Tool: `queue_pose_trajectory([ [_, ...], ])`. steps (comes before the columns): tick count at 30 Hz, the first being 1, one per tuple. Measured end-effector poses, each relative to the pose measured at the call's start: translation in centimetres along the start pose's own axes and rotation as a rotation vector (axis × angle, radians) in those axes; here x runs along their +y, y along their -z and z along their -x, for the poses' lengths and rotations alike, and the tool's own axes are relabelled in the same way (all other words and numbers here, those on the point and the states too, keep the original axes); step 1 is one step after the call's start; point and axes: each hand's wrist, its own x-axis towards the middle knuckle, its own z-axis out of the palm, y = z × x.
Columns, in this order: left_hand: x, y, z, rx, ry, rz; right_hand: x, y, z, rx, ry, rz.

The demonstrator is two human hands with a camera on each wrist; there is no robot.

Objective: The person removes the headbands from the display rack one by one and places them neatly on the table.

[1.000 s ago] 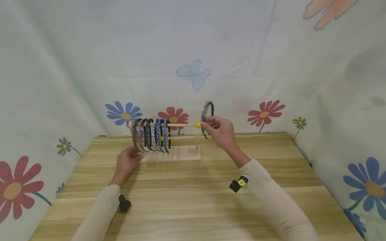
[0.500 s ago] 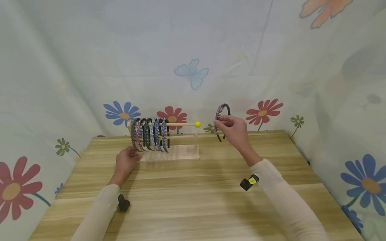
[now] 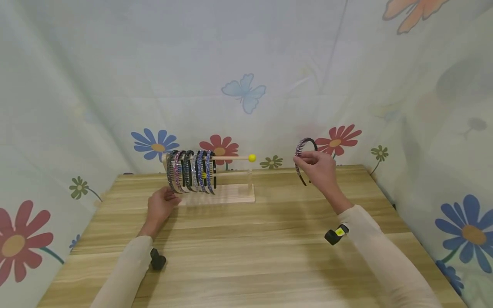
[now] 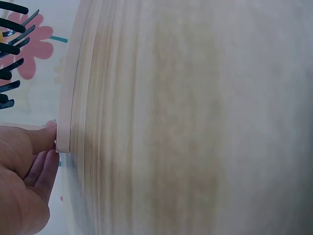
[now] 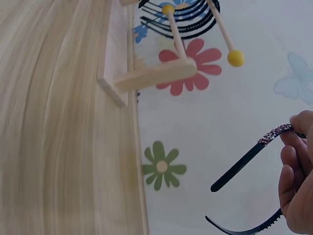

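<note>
A wooden headband stand (image 3: 231, 194) sits at the back of the table, its upper rod tipped with a yellow ball (image 3: 252, 158). Several glittery toothed headbands (image 3: 192, 171) hang side by side on the rod's left part. My left hand (image 3: 162, 204) grips the left end of the stand's base, thumb and fingers around its corner in the left wrist view (image 4: 29, 171). Off to the right of the rod, my right hand (image 3: 321, 169) pinches a pink-purple glitter headband (image 3: 297, 164) by its side. Both black tips (image 5: 237, 167) of that headband point free in the right wrist view.
The wood-grain table (image 3: 239, 256) spreads in front of the stand. A cloth backdrop (image 3: 246, 51) printed with flowers and butterflies rises right behind the table's back edge. A lower rod with its own yellow ball (image 5: 168, 10) runs below the upper one.
My right hand has carried the pink-purple headband off the rod's yellow ball, rightward and slightly down. The left hand stays at the stand's base, and the hung headbands keep their places.
</note>
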Motion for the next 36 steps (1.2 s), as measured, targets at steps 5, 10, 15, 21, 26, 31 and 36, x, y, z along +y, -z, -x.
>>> queue_pose_trajectory([
  [5,-0.1,0.0,-0.1,0.003,-0.003,0.003,1.6,1.1,0.0,0.023,-0.023,0.069],
  [10,0.0,0.0,0.0,0.007,-0.002,0.006,2.7,2.3,-0.4,0.036,-0.024,0.147],
  [15,0.2,0.0,0.0,0.010,-0.004,0.011,3.6,3.7,-0.9,0.042,-0.039,0.186],
  [21,0.2,0.1,0.1,0.004,0.005,0.012,4.4,5.1,-1.1,0.060,-0.088,0.217],
  [26,0.2,0.1,0.0,0.001,0.004,0.015,5.0,5.9,-1.1,0.076,-0.127,0.248],
  [31,0.2,0.2,0.0,0.002,0.010,0.005,6.1,6.3,-1.0,0.087,-0.144,0.311],
  [36,0.1,0.1,0.0,-0.001,0.008,0.000,7.4,6.7,-1.0,0.089,-0.165,0.346],
])
